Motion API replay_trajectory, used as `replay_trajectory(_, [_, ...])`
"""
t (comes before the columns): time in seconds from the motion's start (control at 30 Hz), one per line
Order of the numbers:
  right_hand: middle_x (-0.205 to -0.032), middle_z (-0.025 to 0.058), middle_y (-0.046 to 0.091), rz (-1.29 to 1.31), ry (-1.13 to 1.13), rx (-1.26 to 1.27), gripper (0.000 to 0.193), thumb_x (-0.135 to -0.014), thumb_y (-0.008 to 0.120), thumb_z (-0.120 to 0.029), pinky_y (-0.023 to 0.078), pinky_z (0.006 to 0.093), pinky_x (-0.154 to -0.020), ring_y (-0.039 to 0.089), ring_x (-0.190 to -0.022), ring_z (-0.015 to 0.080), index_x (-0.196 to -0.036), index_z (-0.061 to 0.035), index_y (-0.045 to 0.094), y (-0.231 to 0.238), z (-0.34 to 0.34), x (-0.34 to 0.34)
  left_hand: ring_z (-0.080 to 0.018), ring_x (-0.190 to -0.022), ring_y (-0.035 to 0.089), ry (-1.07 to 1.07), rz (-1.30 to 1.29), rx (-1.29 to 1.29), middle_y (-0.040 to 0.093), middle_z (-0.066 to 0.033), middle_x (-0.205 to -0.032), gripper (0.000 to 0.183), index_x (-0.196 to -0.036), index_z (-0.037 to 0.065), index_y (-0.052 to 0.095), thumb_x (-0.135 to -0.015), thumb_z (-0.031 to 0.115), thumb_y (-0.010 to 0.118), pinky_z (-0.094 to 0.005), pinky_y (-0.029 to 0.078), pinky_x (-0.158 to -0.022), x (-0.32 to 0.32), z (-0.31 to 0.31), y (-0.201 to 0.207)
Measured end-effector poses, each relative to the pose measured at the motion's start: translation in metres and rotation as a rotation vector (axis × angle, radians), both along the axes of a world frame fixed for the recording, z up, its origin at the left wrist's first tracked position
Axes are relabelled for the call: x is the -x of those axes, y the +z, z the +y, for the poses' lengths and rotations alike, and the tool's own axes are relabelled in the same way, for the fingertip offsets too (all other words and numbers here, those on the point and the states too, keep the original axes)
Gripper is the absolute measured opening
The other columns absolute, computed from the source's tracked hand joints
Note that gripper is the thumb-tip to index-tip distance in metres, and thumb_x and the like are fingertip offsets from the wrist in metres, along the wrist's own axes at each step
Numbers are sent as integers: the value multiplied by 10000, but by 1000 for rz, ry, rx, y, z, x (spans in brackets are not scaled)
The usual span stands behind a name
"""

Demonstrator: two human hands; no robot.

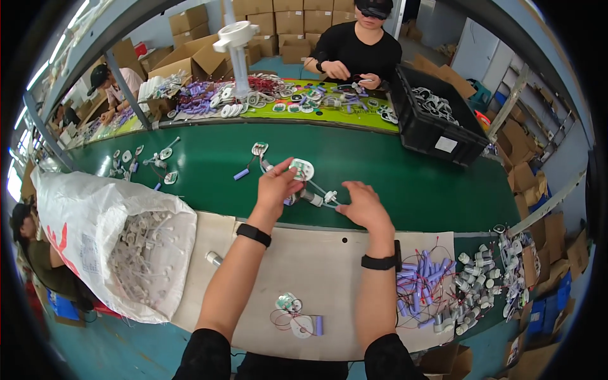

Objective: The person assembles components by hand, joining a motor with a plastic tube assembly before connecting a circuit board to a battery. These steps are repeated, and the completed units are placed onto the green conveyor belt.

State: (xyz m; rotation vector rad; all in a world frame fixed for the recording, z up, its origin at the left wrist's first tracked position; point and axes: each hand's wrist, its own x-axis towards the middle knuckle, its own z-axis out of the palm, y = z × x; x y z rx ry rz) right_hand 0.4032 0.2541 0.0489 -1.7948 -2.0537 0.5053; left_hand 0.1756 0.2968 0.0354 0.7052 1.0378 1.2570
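Observation:
My left hand (276,190) pinches a white round cap (304,168) with a green circuit board, held over the green work surface. Below it hang wires, a clear-and-grey small motor (311,197) and a thin white tube with a cross-shaped fitting (330,197). Close to the tube's end is my right hand (367,206), its fingers apart and curved; its thumb reaches the tube. Left of my left hand, a similar assembly with a purple battery (241,174) lies on the green surface. Another cap with a circuit board and battery (318,325) rests on the beige mat near me.
A white woven sack (88,221) of clear plastic parts lies at left. On the right are piles of purple batteries (423,278) and small motors (472,278). Beyond the green surface (380,164), a person (358,50) handles parts beside a black crate (437,130).

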Motion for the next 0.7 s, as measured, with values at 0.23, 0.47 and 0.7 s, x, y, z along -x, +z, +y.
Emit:
replay_trajectory(0.23, [-1246, 124, 630, -63, -27, -16, 565, -808, 757, -230, 412, 440, -989, 553, -1198, 331, -1336, -122, 587, -43, 15, 23, -163, -914, 699, -13, 35, 70, 694, -87, -1119, 408, -1410, 76, 503, -1008, 103, 567, -293, 596, -820, 14, 18, 1])
replay_trajectory(0.47, [-1052, 105, 679, -80, -282, -168, 375, -821, 664, -66, 438, 457, -910, 632, -1026, 315, -1191, -131, 667, -53, 21, 7, -161, -862, 706, -61, 49, 69, 701, -81, -1071, 407, -1370, 49, 543, -972, 82, 620, -287, 606, -782, -10, 33, 5])
replay_trajectory(0.7, [-1134, 135, 646, -91, -495, -286, 438, -833, 684, -96, 467, 474, -924, 606, -1097, 335, -1268, -118, 636, -60, 22, -22, -169, -923, 707, -200, 143, 92, 695, -58, -1089, 425, -1391, 77, 526, -974, 77, 608, -291, 613, -786, -50, 88, -22])
